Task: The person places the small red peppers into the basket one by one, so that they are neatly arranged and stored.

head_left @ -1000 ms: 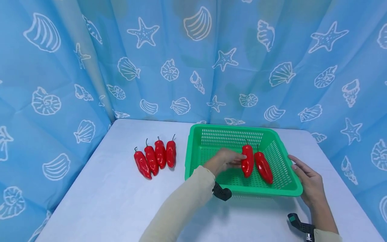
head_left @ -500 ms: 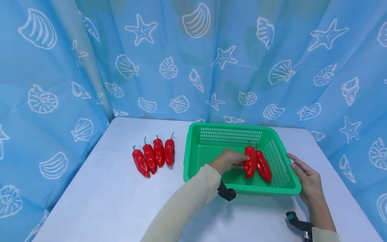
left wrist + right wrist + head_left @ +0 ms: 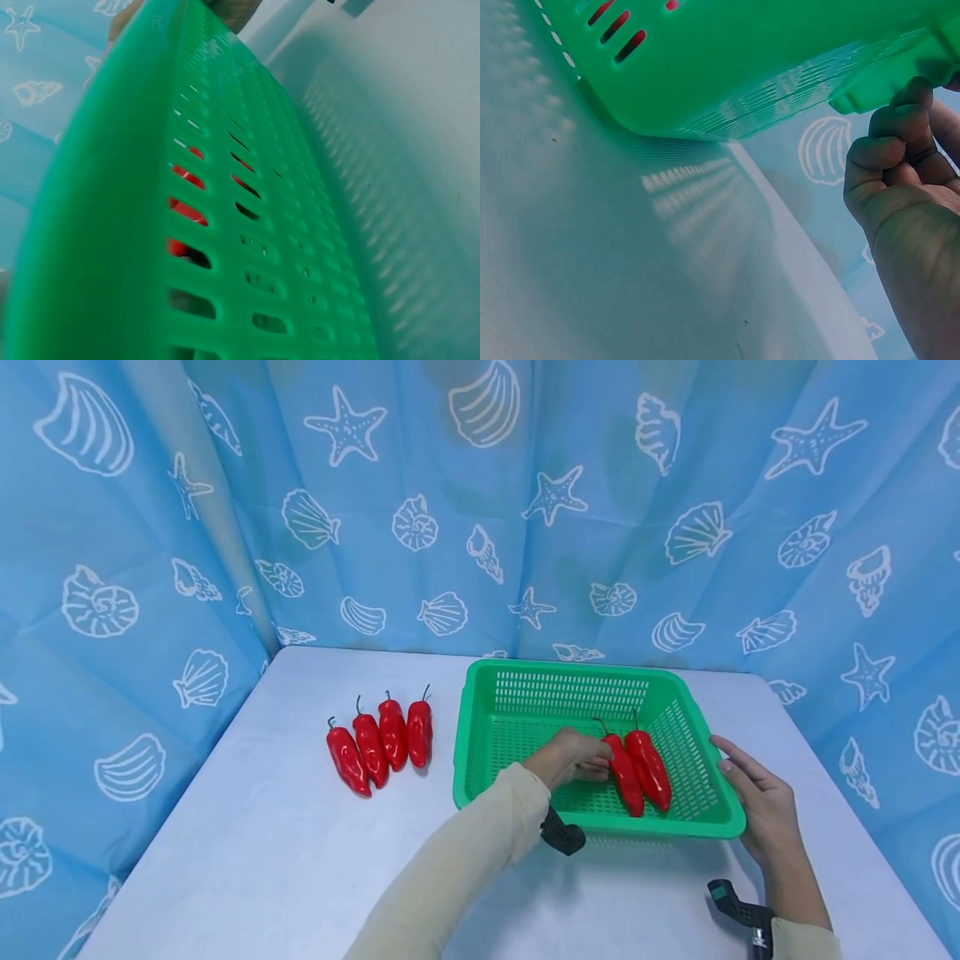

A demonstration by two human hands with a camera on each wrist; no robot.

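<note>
In the head view, a green plastic basket (image 3: 577, 665) with slotted walls stands at the right of the table. Two glossy red peppers (image 3: 648, 768) lie slanted side by side inside it. My left hand (image 3: 568, 757) reaches over the near rim, fingertips right at the upper part of the nearer pepper (image 3: 624, 781), which leans against its neighbour. The left fingers are bent but no longer wrapped across that pepper. At the basket's right side my right hand (image 3: 765, 810) grips the rim; in the right wrist view its fingers (image 3: 900, 124) curl under the edge.
Several red peppers (image 3: 378, 743) lie in a row on the white table (image 3: 300, 868), left of the basket. A blue curtain (image 3: 420, 435) with white shells and starfish hangs behind and beside the table. Each wrist carries a black camera mount (image 3: 738, 910).
My left hand has moved its pepper right and down onto the basket floor, where it now slants beside the other, and has let it go. My right hand stays on the rim.
</note>
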